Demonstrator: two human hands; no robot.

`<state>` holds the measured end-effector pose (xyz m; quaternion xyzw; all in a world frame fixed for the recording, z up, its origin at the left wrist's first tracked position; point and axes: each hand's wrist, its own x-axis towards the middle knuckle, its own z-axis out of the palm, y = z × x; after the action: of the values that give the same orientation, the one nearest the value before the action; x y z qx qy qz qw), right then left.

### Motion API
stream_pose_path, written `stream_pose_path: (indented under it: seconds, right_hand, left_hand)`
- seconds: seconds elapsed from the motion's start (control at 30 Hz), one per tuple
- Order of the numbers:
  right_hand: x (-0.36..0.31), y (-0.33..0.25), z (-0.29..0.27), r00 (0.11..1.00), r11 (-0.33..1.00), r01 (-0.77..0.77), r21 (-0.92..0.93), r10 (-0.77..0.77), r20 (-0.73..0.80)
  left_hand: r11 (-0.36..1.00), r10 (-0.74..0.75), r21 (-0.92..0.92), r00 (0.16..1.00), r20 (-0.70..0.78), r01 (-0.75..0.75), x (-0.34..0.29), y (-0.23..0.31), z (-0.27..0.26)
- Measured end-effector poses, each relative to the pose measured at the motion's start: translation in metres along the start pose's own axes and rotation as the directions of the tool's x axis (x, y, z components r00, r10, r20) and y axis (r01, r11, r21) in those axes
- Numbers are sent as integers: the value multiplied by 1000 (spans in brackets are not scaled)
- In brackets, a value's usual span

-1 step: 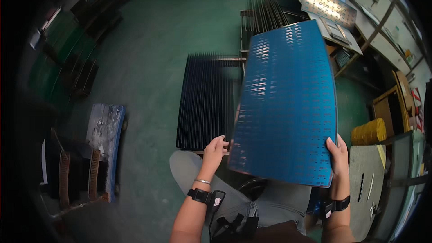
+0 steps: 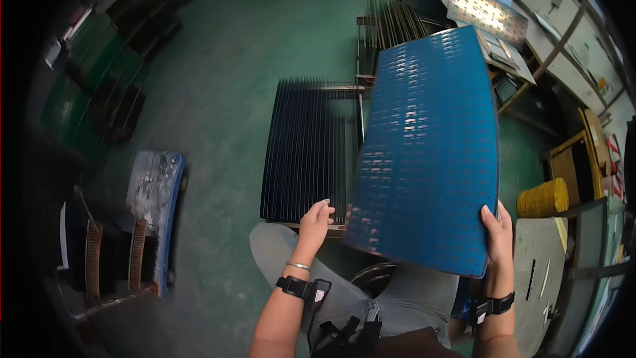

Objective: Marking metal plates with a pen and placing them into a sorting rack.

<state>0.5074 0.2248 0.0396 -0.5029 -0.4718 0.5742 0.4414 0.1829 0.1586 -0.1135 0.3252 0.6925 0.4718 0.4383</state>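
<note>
A large blue circuit board panel (image 2: 430, 152), patterned with rows of small copper-coloured marks, is held up at the right in front of me. My right hand (image 2: 498, 229) grips its lower right edge, thumb on the face and the fingers mostly hidden behind. The panel's lower left corner is smeared by motion. My left hand (image 2: 317, 221) holds nothing; its fingers are loosely bent and apart. It hovers at the near end of a rack (image 2: 338, 227) where several thin dark panels (image 2: 301, 152) stand on edge, close together. Whether the fingertips touch the rack I cannot tell.
Behind the held panel stands another rack of upright panels (image 2: 397, 23). A lit patterned panel (image 2: 487, 12) lies on the far right bench. A yellow roll (image 2: 543, 197) and a grey board with thin tools (image 2: 540, 272) are at the right; a worn blue-edged cart (image 2: 156, 185) is at the left.
The blue panel has swung slightly to the right, its left edge moving away from the rack. Both hands keep nearly the same places.
</note>
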Motion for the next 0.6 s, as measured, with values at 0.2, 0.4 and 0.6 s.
stream_pose_path:
  seconds: [0.2,0.4,0.6]
  right_hand:
    - [22,22,48,977,964,180,-198,-199,-82]
    - [48,61,107,967,919,206,-336,-243,-71]
    - [65,131,158,944,850,279,-446,-328,-34]
  left_hand:
    - [1000,-28,-9,1000,-14,27,40,-59,-11]
    - [972,-206,-116,979,-16,202,54,-102,-12]
    - [972,-188,-150,982,-14,184,60,-87,-5]
